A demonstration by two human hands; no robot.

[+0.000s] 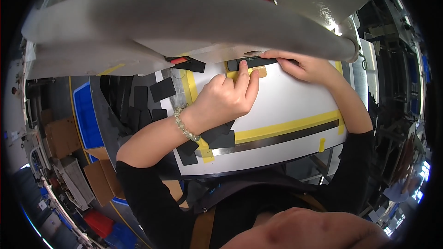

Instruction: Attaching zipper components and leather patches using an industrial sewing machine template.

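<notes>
The left hand (226, 97) presses its fingertips, drawn together, on a small tan tape piece (259, 71) at the far edge of the white tabletop (286, 97). The right hand (302, 67) pinches a thin black strip (251, 62) there. It looks light and stiff, best held by its ends. Black pads (162, 90) lie loose at left; a blue bin (85, 115) beyond shows no visible contents.

**One head-worn fisheye view, looking steeply down**

The only view comes from the person's head and faces down over the chest onto the white counter (295, 97), which lies close below. Both forearms enter from the lower edge. A grey machine housing (184, 14) overhangs the upper part, very near the lens. Straight edges bow toward the dark round rim, where the floor shows at left.
</notes>
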